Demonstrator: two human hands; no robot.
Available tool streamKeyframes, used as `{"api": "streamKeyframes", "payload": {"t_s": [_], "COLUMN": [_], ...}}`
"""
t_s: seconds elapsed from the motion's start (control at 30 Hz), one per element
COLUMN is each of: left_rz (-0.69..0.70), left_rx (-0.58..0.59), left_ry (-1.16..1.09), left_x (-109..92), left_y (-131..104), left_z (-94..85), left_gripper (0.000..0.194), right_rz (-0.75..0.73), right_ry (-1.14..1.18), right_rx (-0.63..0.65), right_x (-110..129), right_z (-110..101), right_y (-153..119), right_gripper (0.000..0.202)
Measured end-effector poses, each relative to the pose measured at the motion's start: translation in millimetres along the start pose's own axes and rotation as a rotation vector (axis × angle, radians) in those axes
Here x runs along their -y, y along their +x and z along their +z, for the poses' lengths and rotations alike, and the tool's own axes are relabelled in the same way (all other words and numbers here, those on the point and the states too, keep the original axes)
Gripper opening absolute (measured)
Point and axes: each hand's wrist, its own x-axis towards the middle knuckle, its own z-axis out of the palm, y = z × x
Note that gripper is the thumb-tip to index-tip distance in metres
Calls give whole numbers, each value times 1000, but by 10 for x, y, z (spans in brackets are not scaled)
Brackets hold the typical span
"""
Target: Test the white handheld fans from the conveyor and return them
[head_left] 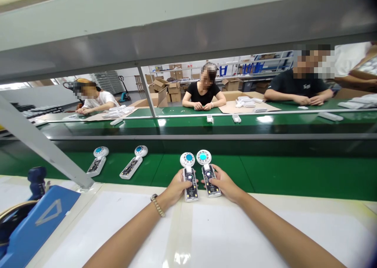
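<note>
My left hand (178,187) is closed around a white handheld device (191,187) with a round slotted head and a blue centre. Its casing shows a dark circuit board, and my thumb rests on it. Close beside it, my right hand (224,183) grips a second device (212,190) of the same kind, thumb on its board. That one's head centre looks brighter cyan. Both are held upright, heads pointing away from me, over the near edge of the green belt (273,175). Two similar devices (131,167) (97,165) lie on the belt to the left.
A white-topped bench (235,228) lies under my forearms. A slanted metal post (44,142) and a blue tape dispenser-like object (41,224) stand at left. A shelf beam (176,32) crosses overhead. Beyond the belt, several people sit with white casings (247,101) and cardboard before them.
</note>
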Motion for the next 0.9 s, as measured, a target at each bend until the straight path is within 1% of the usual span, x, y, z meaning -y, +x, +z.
{"api": "streamKeyframes", "payload": {"t_s": [0.37,0.63,0.9], "left_rz": [-9,-12,-25], "left_rx": [8,22,34], "left_ry": [-2,-11,-6], "left_x": [2,-39,-38], "left_y": [-4,-19,-12], "left_z": [-15,21,3], "left_gripper": [47,46,49], "right_rz": [-13,-14,-25], "right_ry": [-22,-23,-13], "right_rx": [-21,-17,0], "right_x": [6,2,-16], "right_z": [20,14,-1], "right_y": [19,14,16], "right_gripper": [57,61,60]}}
